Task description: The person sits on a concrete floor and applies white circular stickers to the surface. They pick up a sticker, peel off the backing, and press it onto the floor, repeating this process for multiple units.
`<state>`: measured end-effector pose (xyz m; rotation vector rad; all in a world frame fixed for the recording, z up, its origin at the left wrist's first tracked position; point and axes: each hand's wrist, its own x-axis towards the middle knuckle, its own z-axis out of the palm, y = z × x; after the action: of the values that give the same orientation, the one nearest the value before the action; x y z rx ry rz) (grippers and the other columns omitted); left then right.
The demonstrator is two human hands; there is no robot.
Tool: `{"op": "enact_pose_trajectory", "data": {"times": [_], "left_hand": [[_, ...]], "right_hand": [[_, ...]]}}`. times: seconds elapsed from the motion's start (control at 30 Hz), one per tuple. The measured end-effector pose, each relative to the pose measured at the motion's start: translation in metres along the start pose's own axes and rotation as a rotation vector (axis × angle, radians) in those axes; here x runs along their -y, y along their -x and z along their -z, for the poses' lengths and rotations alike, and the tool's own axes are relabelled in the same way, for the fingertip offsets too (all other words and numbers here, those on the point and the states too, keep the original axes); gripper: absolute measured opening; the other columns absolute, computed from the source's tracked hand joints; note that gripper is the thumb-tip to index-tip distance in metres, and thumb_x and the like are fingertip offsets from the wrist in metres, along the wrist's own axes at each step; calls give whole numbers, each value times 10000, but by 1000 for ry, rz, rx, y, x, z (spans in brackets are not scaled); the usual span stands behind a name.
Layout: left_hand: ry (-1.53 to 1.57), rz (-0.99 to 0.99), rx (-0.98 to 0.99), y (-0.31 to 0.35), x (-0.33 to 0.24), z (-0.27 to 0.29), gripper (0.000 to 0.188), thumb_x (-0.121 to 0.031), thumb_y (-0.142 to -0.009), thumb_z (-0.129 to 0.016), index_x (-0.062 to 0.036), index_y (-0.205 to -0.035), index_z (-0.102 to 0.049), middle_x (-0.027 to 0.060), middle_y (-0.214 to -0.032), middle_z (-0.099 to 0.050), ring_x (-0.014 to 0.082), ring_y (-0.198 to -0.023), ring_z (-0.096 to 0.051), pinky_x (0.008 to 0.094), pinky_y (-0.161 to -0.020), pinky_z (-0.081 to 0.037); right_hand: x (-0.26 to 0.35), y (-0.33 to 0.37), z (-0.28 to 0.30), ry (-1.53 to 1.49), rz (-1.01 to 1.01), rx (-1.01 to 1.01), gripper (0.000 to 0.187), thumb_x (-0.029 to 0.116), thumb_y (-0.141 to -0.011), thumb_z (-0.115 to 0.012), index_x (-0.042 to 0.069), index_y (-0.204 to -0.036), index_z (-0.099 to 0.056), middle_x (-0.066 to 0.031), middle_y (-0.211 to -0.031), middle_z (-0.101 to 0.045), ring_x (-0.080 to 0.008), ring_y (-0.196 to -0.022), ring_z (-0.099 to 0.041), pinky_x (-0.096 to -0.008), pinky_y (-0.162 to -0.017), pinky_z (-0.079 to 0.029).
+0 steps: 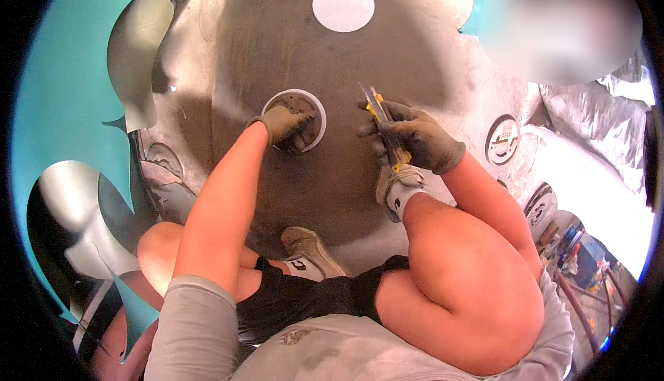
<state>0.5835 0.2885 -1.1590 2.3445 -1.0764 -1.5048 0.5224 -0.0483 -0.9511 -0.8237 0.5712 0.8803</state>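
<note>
My left hand (280, 124), in a work glove, rests on a round brown pad (319, 122) with small holes. Its fingers bend down over the pad. Around the pad runs a white rim (322, 108); I cannot tell whether this is its own edge or a disc underneath. My gloved right hand (418, 135) is closed around a yellow and dark utility knife (380, 110). The knife's blade is out and points up and away from me, to the right of the pad. Farther off, a flat white disc (344, 5) lies on the grey-brown surface (290, 56).
I sit with knees bent and shoes (311, 248) on the same surface. Teal panels with curved cut-outs (62, 118) border the left. Round patterned discs (503, 139) lie at the right, near crumpled silvery sheeting (595, 122). Mixed clutter (577, 249) sits at lower right. A blurred patch covers the upper right.
</note>
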Motion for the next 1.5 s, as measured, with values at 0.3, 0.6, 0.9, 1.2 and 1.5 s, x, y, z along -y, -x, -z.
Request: {"op": "enact_pose_trajectory", "data": {"times": [0.3,0.6,0.9,1.2,1.5], "left_hand": [[725,533,22,3,-22,22,762,-628,-924,-659,-7,-1366,-673,206,-1424,-651,357,-1254,-657,455,-1084,-489],[771,634,-31,5,-29,19,793,-601,-906,-682,-101,-1507,-553,134,-1560,-538,342,-1421,-527,527,-1153,-427],[671,435,-58,-21,-12,-8,731,-581,-973,-579,-167,-1571,-505,98,-1630,-473,322,-1490,-463,520,-1202,-408],[703,456,-108,-17,-16,-5,764,-649,-956,-591,-262,-1602,-464,47,-1666,-433,305,-1525,-421,612,-1151,-458],[883,528,-226,14,-26,21,874,-666,-858,-697,-204,-1569,-484,115,-1629,-479,312,-1491,-458,440,-1195,-409]], "right_hand": [[63,21,2,765,-223,-187,401,393,-1119,-500,77,-1343,-604,-40,-831,-640,-105,-606,-580,-260,-514,-473],[67,-144,-50,1340,-65,-3,501,419,-1110,-459,2,-1337,-618,-197,-992,-734,-312,-878,-736,-436,-835,-587],[26,-280,-106,2250,-8,478,353,290,-1051,-493,44,-1123,-736,-210,-1087,-756,-438,-1070,-708,-533,-952,-551],[29,-281,-156,2377,-239,401,305,275,-970,-608,121,-1145,-805,-143,-1098,-794,-342,-1076,-750,-464,-885,-594],[10,-274,-172,2398,-246,247,312,166,-865,-761,142,-1172,-811,-130,-1200,-778,-357,-1141,-740,-481,-901,-606]]}}
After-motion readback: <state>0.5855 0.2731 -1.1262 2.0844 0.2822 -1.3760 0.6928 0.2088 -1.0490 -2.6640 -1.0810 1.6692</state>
